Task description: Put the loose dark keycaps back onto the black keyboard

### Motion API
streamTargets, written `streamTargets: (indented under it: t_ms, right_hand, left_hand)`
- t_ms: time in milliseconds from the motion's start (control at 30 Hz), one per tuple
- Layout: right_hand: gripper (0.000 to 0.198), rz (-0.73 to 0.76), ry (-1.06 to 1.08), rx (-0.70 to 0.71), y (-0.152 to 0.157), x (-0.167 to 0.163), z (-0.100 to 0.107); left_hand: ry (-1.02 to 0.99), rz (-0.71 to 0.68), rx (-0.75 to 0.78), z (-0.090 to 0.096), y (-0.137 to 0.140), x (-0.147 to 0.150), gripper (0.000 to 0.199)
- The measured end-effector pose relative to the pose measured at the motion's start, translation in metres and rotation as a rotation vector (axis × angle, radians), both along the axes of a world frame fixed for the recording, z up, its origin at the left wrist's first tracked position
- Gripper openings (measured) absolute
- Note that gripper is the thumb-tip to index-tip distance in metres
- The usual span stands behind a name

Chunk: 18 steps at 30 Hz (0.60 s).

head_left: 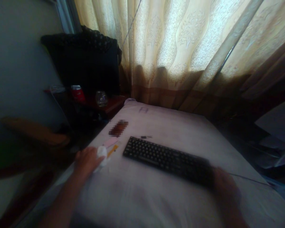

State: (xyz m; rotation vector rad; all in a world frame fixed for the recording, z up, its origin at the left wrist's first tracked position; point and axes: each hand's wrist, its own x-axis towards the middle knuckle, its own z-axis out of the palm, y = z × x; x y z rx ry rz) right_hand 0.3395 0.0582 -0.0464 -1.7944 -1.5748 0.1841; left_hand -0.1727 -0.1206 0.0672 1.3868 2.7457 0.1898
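Observation:
A black keyboard (166,160) lies at a slant across the cloth-covered surface. At its right end is my right hand (225,185), blurred, with its fingers closed on the keyboard's edge. My left hand (86,161) rests near the surface's left side, closed on a crumpled white cloth or tissue (102,152). Just beyond that hand lie a yellow cutter-like tool (112,150) and a flat pink item (111,142). Behind the keyboard sits a small dark piece with thin metal ends (146,137), too small to name.
A pixelated brown flat object (118,128) lies on the pale cloth (168,115). At the back left, a dark screen (85,63) stands behind a red can (78,93) and a glass jar (101,98). A patterned curtain (156,47) hangs behind. A thin cable (249,180) runs off right.

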Motion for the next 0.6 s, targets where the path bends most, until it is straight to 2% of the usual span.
streamTargets:
  t_ms: [133,267,367,467,600]
  right_hand:
    - [0.049,-0.022,0.048,-0.033,-0.002,-0.002,0.003]
    - [0.048,-0.030,0.066,0.005,-0.003,-0.001,0.000]
    - [0.046,-0.029,0.048,0.032,-0.002,-0.001,0.000]
    - [0.042,0.003,-0.001,0.171,-0.004,-0.006,0.005]
    - [0.036,0.090,-0.091,0.381,-0.012,-0.021,0.021]
  left_hand:
    - [-0.098,0.006,0.022,0.001,0.010,-0.002,0.029]
    - [-0.185,0.021,0.129,0.004,0.017,-0.004,0.033]
    - [-0.237,-0.023,0.247,0.006,0.021,-0.002,0.040]
    - [-0.276,-0.084,0.358,0.007,0.029,0.009,0.043]
    - [-0.321,-0.198,0.488,0.003,0.047,0.039,0.035]
